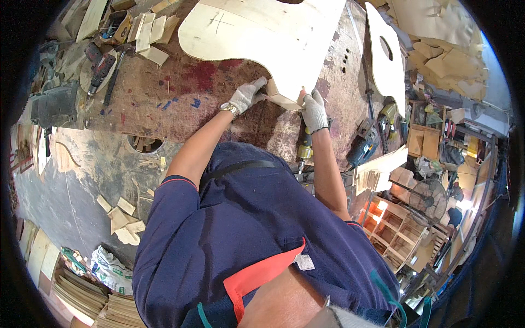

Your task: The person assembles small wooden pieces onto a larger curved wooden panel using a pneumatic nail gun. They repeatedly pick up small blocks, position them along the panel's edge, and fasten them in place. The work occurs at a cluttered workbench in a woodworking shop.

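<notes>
Both your gloved hands are at the near end of the large pale wooden panel, which lies on the stained counter in front of you. The small wooden block sits between your hands, up against that near end. Your left hand, with a watch at its wrist, has its fingers close together at the block's left side; you can't tell from here whether they are clamped on it. Your right hand is at the block's right end, thumb by the panel's corner and the other fingers bent beside it; whether they close on block or panel cannot be told.

Just on the near side of your right hand is a yellow-green power tool, partly hidden by your forearm. Further right you have a blue power tool near the counter's edge, and beyond it a second panel with an oval hole. On the far left, a red and black drill lies near a dark bar, with a pile of wood offcuts beyond them. Lower on your left, more wood pieces lie on a grey surface, and a white bag stands nearer you. To your right are a fan and a wooden rack with compartments.
</notes>
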### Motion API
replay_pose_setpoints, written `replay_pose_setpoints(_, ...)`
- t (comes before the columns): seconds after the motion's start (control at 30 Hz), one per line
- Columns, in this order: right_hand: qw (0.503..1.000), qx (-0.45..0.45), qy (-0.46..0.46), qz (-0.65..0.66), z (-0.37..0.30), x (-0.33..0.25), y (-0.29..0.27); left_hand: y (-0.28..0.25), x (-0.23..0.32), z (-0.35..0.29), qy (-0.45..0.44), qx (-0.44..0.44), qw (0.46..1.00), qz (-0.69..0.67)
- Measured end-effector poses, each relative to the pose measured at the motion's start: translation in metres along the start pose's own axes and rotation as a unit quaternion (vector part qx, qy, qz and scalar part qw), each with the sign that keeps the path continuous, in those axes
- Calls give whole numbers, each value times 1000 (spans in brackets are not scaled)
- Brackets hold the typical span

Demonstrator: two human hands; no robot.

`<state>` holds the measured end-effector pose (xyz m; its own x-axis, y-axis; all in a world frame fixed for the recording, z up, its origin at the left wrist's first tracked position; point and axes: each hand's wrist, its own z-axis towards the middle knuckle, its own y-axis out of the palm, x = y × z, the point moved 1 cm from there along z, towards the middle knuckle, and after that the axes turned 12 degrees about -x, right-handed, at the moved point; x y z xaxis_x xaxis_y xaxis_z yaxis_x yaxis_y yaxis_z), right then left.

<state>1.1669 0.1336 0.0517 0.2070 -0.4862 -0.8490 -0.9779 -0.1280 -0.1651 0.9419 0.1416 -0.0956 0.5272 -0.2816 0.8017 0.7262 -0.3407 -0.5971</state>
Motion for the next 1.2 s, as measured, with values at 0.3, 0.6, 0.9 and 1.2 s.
replay_pose_setpoints(0.3, 1000, 5, 14, 17, 6, 8, -5, -9, 11, -2, -22, -9, 1000, -1)
replay_pose_setpoints(0.6, 997, -13, -2, 75, 5, 9, -7, -8, 14, -7, 6, 13, 1000, 26)
replay_pose_setpoints(0.9, 995, -14, -4, 96, 5, 13, -6, -8, 14, -6, 24, 10, 999, 20)
replay_pose_setpoints(1.2, 998, 5, -14, 67, 6, 12, -5, -7, 11, -8, 19, -23, 1000, -7)
